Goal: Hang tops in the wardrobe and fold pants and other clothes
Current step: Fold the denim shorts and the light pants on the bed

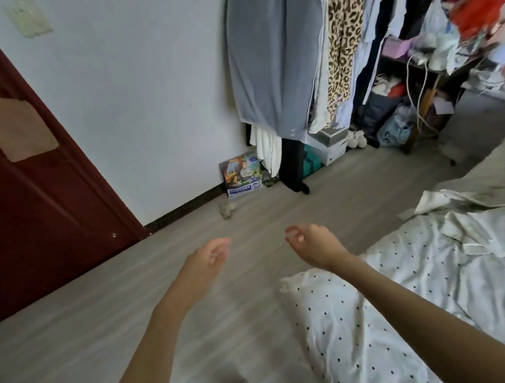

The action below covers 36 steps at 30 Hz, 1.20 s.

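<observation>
Both the left hand (210,256) and right hand (307,242) hang loosely curled, empty; best reach right for the polka-dotted white garment (342,324) below the right wrist.

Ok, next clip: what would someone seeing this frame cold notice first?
Two bare arms reach out from the bottom, left hand and right hand loosely curled over the floor, holding nothing. Upper right, a crowded rack of clothes draws the eye: a big grey garment, a leopard print beside it and a red item further right. A dark red door fills the left, and a dotted sheet covers the bed at lower right.
</observation>
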### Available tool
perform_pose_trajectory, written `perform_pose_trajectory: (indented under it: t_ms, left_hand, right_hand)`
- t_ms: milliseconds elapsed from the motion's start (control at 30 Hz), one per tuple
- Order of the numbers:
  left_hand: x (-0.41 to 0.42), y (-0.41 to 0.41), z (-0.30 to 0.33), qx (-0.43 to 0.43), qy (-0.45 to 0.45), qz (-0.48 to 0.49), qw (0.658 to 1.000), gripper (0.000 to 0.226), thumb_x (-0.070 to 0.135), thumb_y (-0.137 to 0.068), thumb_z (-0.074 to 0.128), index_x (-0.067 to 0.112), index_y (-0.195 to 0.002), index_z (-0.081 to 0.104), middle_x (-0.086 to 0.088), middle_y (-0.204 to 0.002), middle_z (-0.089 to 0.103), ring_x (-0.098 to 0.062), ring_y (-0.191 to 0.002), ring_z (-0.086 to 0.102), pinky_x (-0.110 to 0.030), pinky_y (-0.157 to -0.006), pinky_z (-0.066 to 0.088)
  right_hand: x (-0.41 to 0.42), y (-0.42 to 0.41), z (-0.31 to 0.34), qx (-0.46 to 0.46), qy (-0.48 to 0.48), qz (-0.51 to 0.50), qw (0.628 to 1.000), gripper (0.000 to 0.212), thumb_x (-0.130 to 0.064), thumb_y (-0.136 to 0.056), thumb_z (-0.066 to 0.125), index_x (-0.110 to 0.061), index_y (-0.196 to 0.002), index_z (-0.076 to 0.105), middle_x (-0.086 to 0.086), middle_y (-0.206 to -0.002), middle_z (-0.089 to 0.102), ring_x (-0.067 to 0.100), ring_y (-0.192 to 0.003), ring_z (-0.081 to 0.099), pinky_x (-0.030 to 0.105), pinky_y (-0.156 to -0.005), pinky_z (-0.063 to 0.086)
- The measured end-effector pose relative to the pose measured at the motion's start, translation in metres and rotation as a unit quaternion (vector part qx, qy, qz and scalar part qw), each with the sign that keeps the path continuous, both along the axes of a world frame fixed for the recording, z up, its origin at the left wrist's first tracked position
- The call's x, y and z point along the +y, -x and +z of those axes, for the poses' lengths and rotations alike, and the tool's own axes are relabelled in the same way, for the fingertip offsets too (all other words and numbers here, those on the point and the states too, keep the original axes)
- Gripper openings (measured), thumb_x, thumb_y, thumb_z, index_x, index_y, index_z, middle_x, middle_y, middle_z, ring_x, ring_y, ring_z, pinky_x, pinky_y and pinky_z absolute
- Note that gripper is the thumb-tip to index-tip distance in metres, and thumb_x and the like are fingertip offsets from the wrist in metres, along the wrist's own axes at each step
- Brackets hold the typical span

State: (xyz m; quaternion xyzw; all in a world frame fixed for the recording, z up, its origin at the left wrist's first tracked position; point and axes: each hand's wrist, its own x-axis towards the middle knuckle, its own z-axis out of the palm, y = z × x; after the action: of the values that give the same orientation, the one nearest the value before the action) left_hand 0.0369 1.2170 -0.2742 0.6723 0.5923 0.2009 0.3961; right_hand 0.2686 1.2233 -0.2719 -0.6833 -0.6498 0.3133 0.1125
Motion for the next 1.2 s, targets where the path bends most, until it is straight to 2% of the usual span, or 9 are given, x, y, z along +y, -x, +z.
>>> perform_pose_trajectory:
  t_ms: [33, 167, 300, 433, 533, 633, 767, 933, 1200]
  left_hand:
    - [0.040, 0.010, 0.002, 0.009, 0.004, -0.022, 1.000, 0.027, 0.025, -0.098, 0.045, 0.023, -0.124, 0.054, 0.002, -0.122, 0.059, -0.010, -0.106, 0.055, -0.016, -0.082, 0.044]
    - [0.162, 0.004, 0.023, 0.025, -0.013, -0.103, 0.994, 0.027, 0.020, -0.099, 0.044, 0.016, -0.123, 0.055, -0.004, -0.124, 0.060, -0.018, -0.118, 0.055, -0.030, -0.101, 0.042]
    - [0.263, -0.047, 0.045, 0.041, -0.064, -0.213, 0.974, 0.028, 0.024, -0.100, 0.041, 0.021, -0.124, 0.054, 0.009, -0.118, 0.059, -0.004, -0.108, 0.054, -0.009, -0.080, 0.037]
    - [0.325, -0.112, 0.039, 0.051, -0.060, -0.316, 0.945, 0.028, 0.029, -0.099, 0.041, 0.029, -0.125, 0.052, 0.017, -0.112, 0.056, -0.001, -0.101, 0.056, -0.019, -0.083, 0.044]
    - [0.371, -0.175, 0.034, 0.050, -0.059, -0.379, 0.922, 0.029, 0.029, -0.099, 0.042, 0.029, -0.125, 0.053, 0.017, -0.110, 0.055, 0.001, -0.092, 0.055, -0.015, -0.074, 0.042]
    - [0.412, -0.247, 0.043, 0.058, -0.066, -0.441, 0.893, 0.028, 0.030, -0.098, 0.042, 0.031, -0.125, 0.052, 0.015, -0.112, 0.055, -0.003, -0.096, 0.054, -0.017, -0.077, 0.040]
    - [0.441, -0.335, 0.054, 0.048, -0.079, -0.505, 0.858, 0.028, 0.032, -0.099, 0.041, 0.032, -0.124, 0.052, 0.012, -0.121, 0.056, -0.005, -0.102, 0.054, -0.019, -0.079, 0.041]
    - [0.436, -0.446, 0.048, 0.053, -0.069, -0.612, 0.786, 0.028, 0.029, -0.099, 0.042, 0.030, -0.125, 0.052, 0.010, -0.126, 0.056, -0.007, -0.109, 0.054, -0.024, -0.091, 0.044]
    - [0.418, -0.614, 0.018, 0.048, -0.043, -0.749, 0.659, 0.028, 0.025, -0.098, 0.043, 0.026, -0.124, 0.054, 0.010, -0.115, 0.057, -0.005, -0.104, 0.054, -0.018, -0.083, 0.039]
  right_hand:
    - [0.030, 0.008, 0.002, 0.010, 0.000, -0.027, 1.000, 0.035, -0.029, -0.097, 0.043, -0.017, -0.128, 0.055, 0.005, -0.121, 0.064, 0.027, -0.116, 0.054, 0.032, -0.094, 0.040]
    - [0.108, 0.008, 0.021, 0.024, -0.007, -0.116, 0.993, 0.034, -0.030, -0.097, 0.044, -0.019, -0.127, 0.055, 0.004, -0.121, 0.063, 0.027, -0.115, 0.054, 0.034, -0.096, 0.041]
    - [0.162, -0.027, 0.031, 0.022, -0.033, -0.219, 0.975, 0.034, -0.031, -0.096, 0.044, -0.022, -0.126, 0.056, 0.003, -0.119, 0.064, 0.026, -0.112, 0.057, 0.030, -0.091, 0.043]
    - [0.193, -0.075, 0.023, 0.011, -0.022, -0.301, 0.953, 0.032, -0.033, -0.095, 0.045, -0.024, -0.123, 0.058, 0.003, -0.118, 0.065, 0.025, -0.110, 0.058, 0.029, -0.089, 0.043]
    - [0.221, -0.128, 0.023, -0.001, -0.031, -0.359, 0.933, 0.031, -0.034, -0.095, 0.045, -0.024, -0.122, 0.058, 0.004, -0.118, 0.065, 0.028, -0.109, 0.058, 0.034, -0.090, 0.045]
    - [0.243, -0.181, 0.030, -0.011, -0.060, -0.415, 0.908, 0.031, -0.035, -0.095, 0.045, -0.025, -0.121, 0.058, 0.003, -0.117, 0.065, 0.028, -0.108, 0.058, 0.034, -0.088, 0.046]
    - [0.252, -0.232, 0.034, 0.002, -0.077, -0.468, 0.881, 0.031, -0.030, -0.096, 0.043, -0.021, -0.122, 0.058, 0.008, -0.117, 0.064, 0.030, -0.109, 0.058, 0.038, -0.091, 0.047]
    - [0.235, -0.296, 0.037, -0.001, -0.091, -0.579, 0.810, 0.034, -0.028, -0.097, 0.041, -0.018, -0.123, 0.058, 0.007, -0.114, 0.066, 0.030, -0.106, 0.059, 0.033, -0.085, 0.046]
    - [0.204, -0.393, 0.017, -0.011, -0.077, -0.719, 0.691, 0.033, -0.026, -0.096, 0.045, -0.014, -0.125, 0.058, 0.008, -0.117, 0.066, 0.027, -0.109, 0.059, 0.028, -0.082, 0.042]
